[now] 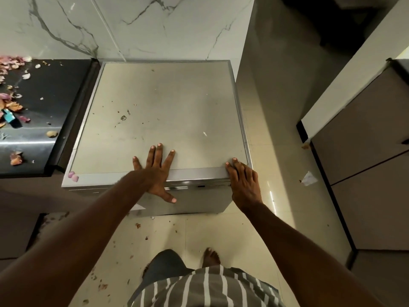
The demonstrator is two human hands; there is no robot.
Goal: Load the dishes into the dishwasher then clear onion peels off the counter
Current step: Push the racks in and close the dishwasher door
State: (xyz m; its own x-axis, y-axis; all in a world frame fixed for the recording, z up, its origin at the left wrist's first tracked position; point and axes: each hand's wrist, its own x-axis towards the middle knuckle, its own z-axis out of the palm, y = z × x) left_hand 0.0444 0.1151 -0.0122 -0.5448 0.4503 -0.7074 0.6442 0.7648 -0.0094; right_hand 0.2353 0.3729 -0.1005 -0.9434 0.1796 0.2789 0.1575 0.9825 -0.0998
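Observation:
The freestanding dishwasher (163, 111) stands in front of me, its flat grey top speckled with small crumbs and its door shut. My left hand (158, 171) lies flat on the front of the top, fingers spread, thumb hanging over the front edge. My right hand (242, 180) rests on the front right corner, fingers over the top edge. Onion peels (11, 85), pink and brown, lie scattered on the dark counter (51, 94) to the left. No dishes are in view.
Two pink peel bits (73, 176) sit on the dishwasher's front left corner. A blue-handled tool (11, 118) lies among the peels. Peel scraps litter the tiled floor (141, 238) by my feet. Cabinets (365, 138) stand at the right; a paper scrap (308, 178) lies on the floor.

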